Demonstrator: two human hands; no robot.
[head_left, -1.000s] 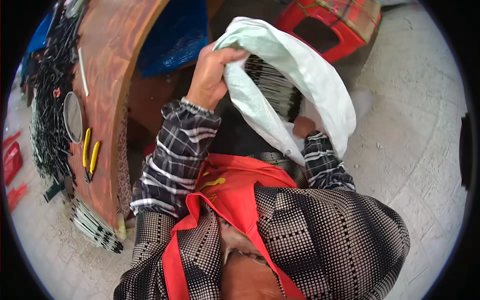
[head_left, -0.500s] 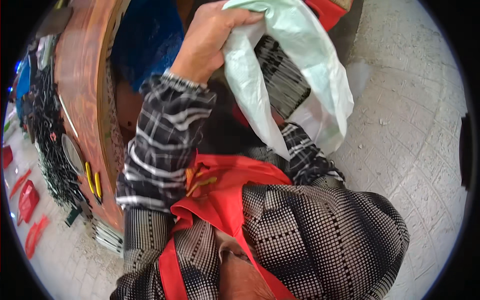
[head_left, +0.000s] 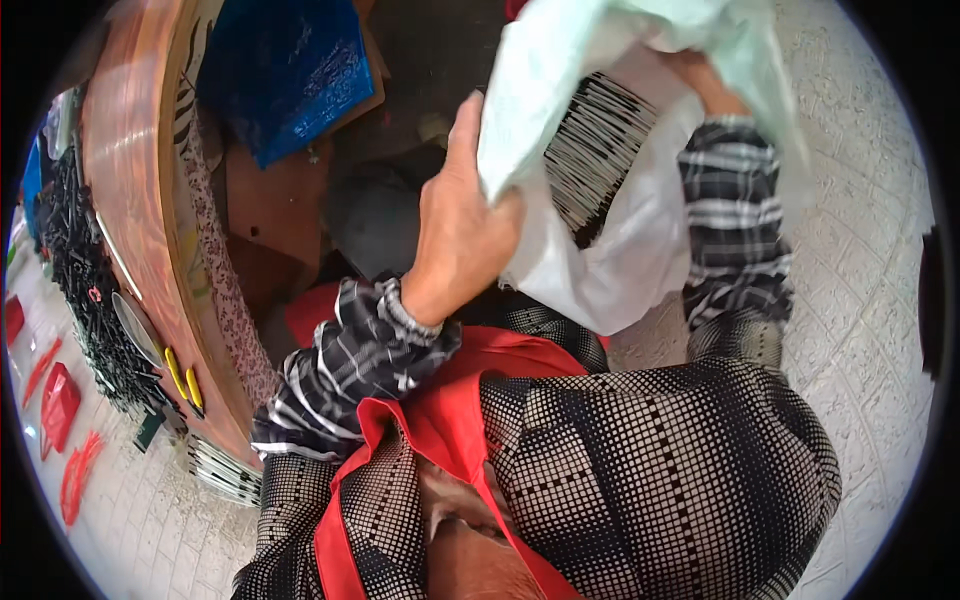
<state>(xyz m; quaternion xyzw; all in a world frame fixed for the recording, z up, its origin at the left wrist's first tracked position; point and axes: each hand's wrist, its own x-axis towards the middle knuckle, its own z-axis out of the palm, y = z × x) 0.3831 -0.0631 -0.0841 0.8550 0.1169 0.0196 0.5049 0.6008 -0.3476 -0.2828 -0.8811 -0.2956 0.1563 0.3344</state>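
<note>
Gripping the near-left edge of a pale green-white plastic bag [head_left: 610,250], the left hand [head_left: 462,235] is closed tight, fingers curled over the bunched rim, thumb pointing to the far side. The bag hangs open in the far middle of the scene, above the person's lap, and holds a bundle of thin dark rods [head_left: 598,150] lined up side by side, showing through the mouth. On the far right, the right hand [head_left: 705,80] reaches into the bag's upper folds; only part of it shows, the fingers are hidden by plastic, so whether its grip is closed on the bag cannot be told. Both forearms wear black-and-white plaid sleeves [head_left: 360,365].

To the left runs a curved wooden counter [head_left: 130,190] with a patterned edge. Past it lie heaps of dark rods [head_left: 75,290], a round metal plate [head_left: 132,328] and two yellow pieces [head_left: 184,378]. A blue bag [head_left: 285,70] sits at the far left, and pale tiled floor [head_left: 870,270] spreads to the right.
</note>
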